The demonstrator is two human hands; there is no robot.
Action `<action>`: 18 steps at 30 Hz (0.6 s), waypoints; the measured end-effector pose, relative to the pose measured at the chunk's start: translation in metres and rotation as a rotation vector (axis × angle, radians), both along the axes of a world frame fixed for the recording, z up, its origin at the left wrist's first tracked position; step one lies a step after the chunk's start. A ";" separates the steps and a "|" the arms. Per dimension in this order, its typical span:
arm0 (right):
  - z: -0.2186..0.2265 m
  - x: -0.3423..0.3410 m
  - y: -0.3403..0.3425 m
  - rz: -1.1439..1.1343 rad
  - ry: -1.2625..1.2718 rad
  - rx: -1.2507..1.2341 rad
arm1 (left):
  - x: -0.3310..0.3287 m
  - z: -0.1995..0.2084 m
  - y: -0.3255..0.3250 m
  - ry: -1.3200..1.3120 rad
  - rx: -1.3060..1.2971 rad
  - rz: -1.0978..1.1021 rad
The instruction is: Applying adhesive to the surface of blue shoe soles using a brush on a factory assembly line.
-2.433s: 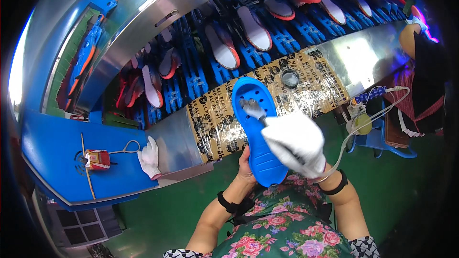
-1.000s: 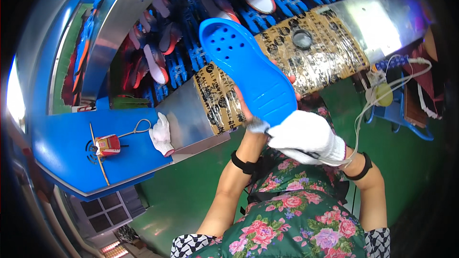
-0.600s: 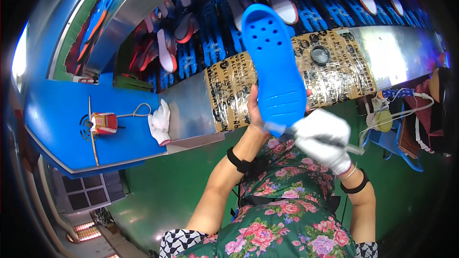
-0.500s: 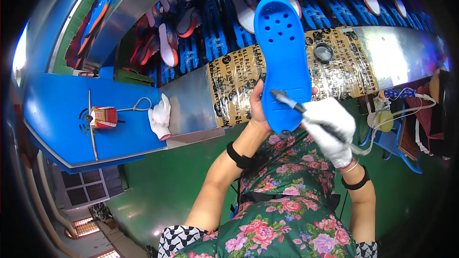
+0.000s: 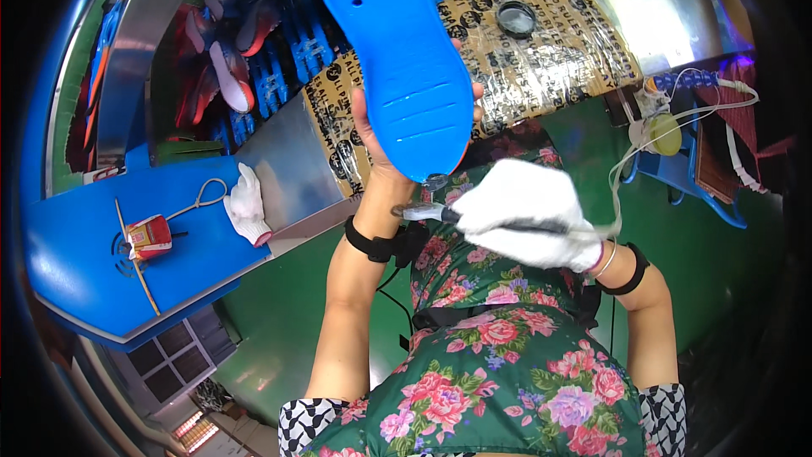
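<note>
My left hand point(image 5: 375, 148) is bare and wrapped round the edges of a long blue shoe sole point(image 5: 419, 85), the thumb on its left side and fingertips on its right. The sole has a group of round holes toward its far end and several short grooves near its heel. In a white knitted glove, my right hand point(image 5: 529, 211) grips a dark-handled brush point(image 5: 423, 212). Its tip points left, just below the heel end and apart from the sole. A pale, thin tube point(image 5: 616, 190) runs from the handle's back end toward the right.
A metal bench, partly covered with printed brown wrap point(image 5: 558, 42), bears a round clear lid point(image 5: 516, 19). Behind stand blue racks with several shoes point(image 5: 228, 76). At left, a blue table point(image 5: 76, 245) holds a red box point(image 5: 150, 237); a white glove point(image 5: 246, 206) lies beside it.
The brush has come off the sole's surface toward me, past the heel end. The sole appears farther left and closer to the top of the view, which has shifted too.
</note>
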State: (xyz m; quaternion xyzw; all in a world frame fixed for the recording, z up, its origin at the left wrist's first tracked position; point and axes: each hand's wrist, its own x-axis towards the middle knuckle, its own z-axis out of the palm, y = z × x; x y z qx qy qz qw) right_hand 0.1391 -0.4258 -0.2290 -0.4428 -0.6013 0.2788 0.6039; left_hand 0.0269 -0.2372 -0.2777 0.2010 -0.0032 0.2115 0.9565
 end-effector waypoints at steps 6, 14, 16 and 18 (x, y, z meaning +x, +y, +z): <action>-0.004 0.014 0.003 -0.267 -0.188 0.099 | -0.001 0.005 -0.004 -0.014 -0.086 -0.101; -0.005 -0.001 -0.014 -0.027 -0.172 0.101 | -0.008 0.006 0.011 0.010 -0.094 -0.223; 0.001 0.009 -0.009 -0.048 0.035 0.017 | -0.008 0.008 0.009 -0.002 -0.133 -0.269; 0.002 0.015 -0.006 -0.158 -0.049 0.028 | -0.008 0.009 0.007 -0.014 -0.147 -0.269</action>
